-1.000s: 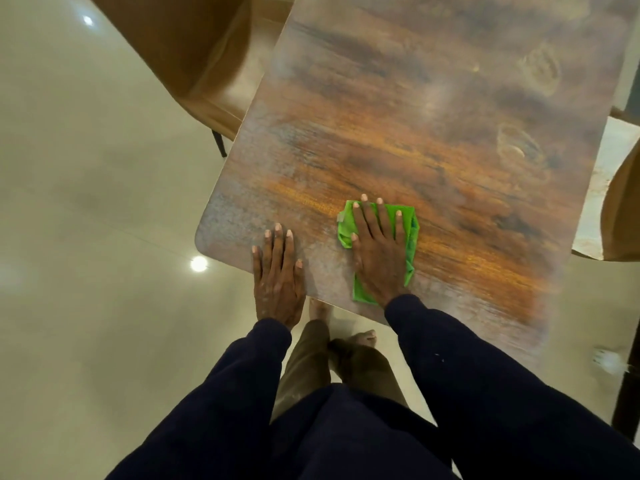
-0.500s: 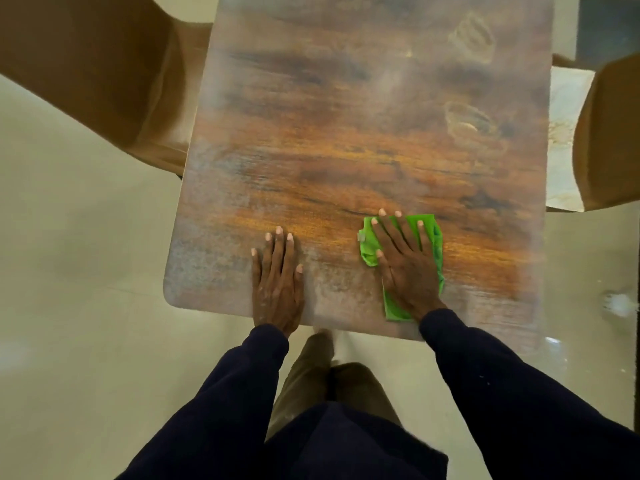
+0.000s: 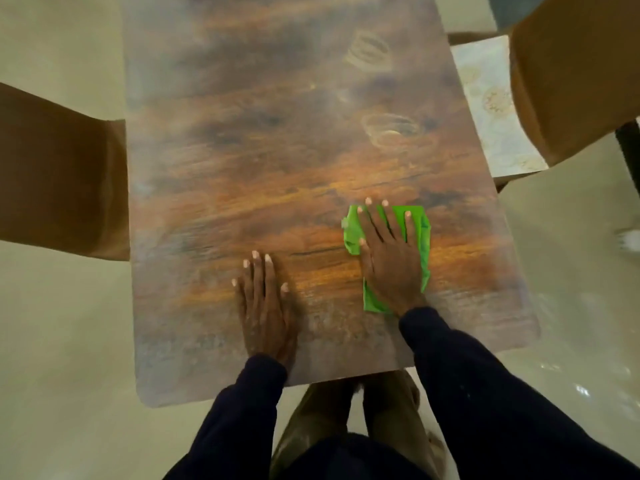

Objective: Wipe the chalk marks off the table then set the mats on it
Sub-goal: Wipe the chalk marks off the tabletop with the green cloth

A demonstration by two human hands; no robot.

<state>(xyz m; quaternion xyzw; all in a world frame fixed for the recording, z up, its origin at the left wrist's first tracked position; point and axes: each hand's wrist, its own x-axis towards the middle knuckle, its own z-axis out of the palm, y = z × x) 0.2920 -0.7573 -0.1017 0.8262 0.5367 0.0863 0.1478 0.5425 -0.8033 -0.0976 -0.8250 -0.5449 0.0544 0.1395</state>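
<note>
Wood-grain brown tabletop (image 3: 277,150), cut off up top, faint chalk scribbles (image 3: 391,128) blurred at one o'clock. Right hand (image 3: 391,261), fingers spread flat, covers most of a folded green cloth (image 3: 420,233) at four o'clock; left hand (image 3: 265,306) lies flat at seven. Pale patterned mat (image 3: 491,109) at two o'clock, half hidden by a brown chair back (image 3: 571,71).

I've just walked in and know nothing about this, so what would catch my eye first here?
The bright green cloth stands out first, pressed flat under the right hand on the near right part of the wooden table, with the left hand flat beside it. Farther up, two pale chalk scribbles are not yet wiped. A patterned mat lies on the chair at right.
</note>
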